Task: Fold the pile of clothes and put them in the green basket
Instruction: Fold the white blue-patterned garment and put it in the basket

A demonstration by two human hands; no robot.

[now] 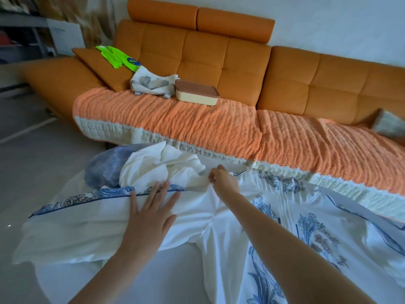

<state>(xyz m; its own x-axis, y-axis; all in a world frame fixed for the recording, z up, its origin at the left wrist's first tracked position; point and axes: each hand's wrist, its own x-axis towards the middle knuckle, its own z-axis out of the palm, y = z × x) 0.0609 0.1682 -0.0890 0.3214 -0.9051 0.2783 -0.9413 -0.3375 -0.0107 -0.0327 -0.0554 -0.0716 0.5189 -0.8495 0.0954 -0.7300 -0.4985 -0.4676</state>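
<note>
A large white garment with blue floral print (306,233) lies spread on the surface in front of me, reaching to the sofa's edge. My left hand (151,211) presses flat on its white part, fingers straight and spread, just below a blue patterned border. My right hand (221,178) pinches a fold of the white cloth near the garment's middle top. Beyond both hands sits a crumpled pile of white clothes (160,167) with a blue-grey piece (105,165) on its left. No green basket is in view.
An orange sofa (219,60) with a knitted orange cover (197,123) runs across the back. On it lie a cream box with a brown lid (197,93), a white-grey cloth (151,83), a bright green item (118,55) and a cushion (388,126). Grey floor (32,150) lies left.
</note>
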